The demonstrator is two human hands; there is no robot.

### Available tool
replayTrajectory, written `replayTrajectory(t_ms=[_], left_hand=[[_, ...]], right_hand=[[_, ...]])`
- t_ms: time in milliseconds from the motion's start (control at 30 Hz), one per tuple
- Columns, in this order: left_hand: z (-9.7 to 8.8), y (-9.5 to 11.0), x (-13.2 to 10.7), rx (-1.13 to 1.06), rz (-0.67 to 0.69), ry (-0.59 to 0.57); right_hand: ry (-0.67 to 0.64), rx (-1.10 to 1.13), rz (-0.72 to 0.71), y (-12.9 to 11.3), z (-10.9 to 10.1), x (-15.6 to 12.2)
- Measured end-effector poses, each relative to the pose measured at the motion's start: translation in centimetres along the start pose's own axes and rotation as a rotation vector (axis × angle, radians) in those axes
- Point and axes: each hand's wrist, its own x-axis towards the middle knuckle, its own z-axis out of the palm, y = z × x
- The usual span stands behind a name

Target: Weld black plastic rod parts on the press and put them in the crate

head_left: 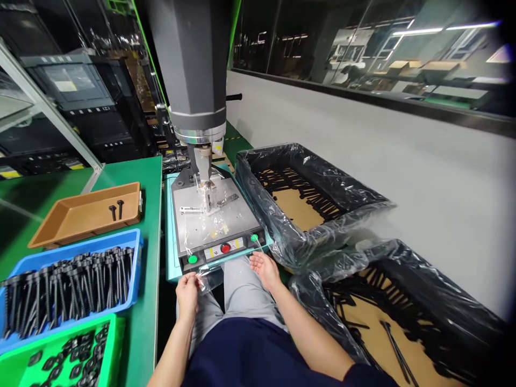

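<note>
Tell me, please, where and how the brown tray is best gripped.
I'd probably grip the brown tray by the raised rim at its right end, coming from the right: that end faces the machine, while the blue tray crowds the near side.

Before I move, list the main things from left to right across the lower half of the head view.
Blue tray → left hand → red button → right hand → nearer plastic-lined box.

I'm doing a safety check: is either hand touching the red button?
No, the red button is fully visible, with the left hand apart to its left and the right hand apart to its right.
</note>
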Motion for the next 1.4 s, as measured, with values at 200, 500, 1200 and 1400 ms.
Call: replayTrajectory(t_ms=[200,500,1200,1400], left_hand=[[-0.9,-0.7,-1.5,0.023,-0.010,0.068],[-1.7,-0.8,-2.4,0.020,-0.035,0.169],[-4.8,-4.9,-3.9,0.054,-0.025,0.082],[-3.9,-5.3,-4.8,0.033,-0.048,-0.016]], right_hand=[[0.022,0.032,0.053,1.5,-1.0,-0.9],[0.032,0.050,-0.005,0.2,-2.7,-0.3],[0.098,-0.356,-0.125,2.6,-5.6,-0.2],[0.186,-0.309,-0.152,3.1,-7.6,-1.0]])
